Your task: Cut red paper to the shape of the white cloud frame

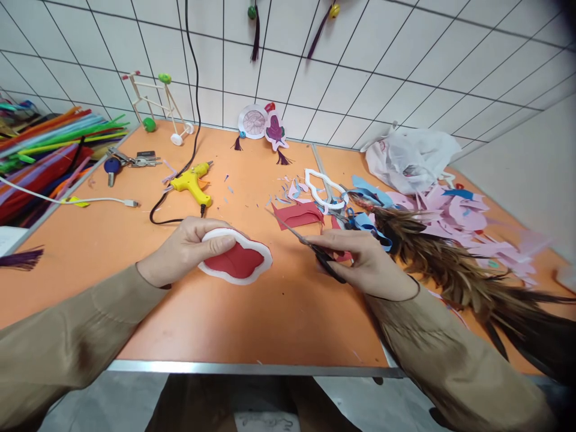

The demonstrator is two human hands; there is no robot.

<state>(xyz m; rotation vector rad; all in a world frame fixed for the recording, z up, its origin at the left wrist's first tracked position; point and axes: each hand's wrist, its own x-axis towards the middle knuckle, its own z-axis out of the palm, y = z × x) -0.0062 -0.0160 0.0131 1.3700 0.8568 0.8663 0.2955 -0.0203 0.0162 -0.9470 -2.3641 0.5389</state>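
Note:
My left hand is closed on a cloud-shaped piece, red paper on a white backing, thumb pressed on its top edge as it rests on the orange table. My right hand grips a pair of scissors with black handles, the blades pointing up and left toward a loose red paper scrap. The blades look nearly closed. Both arms wear tan sleeves.
A yellow glue gun with a black cord lies behind my left hand. Keys, pipe cleaners and a white cable sit left. A white cloud outline, pink and blue offcuts, brown feathers and a plastic bag lie right.

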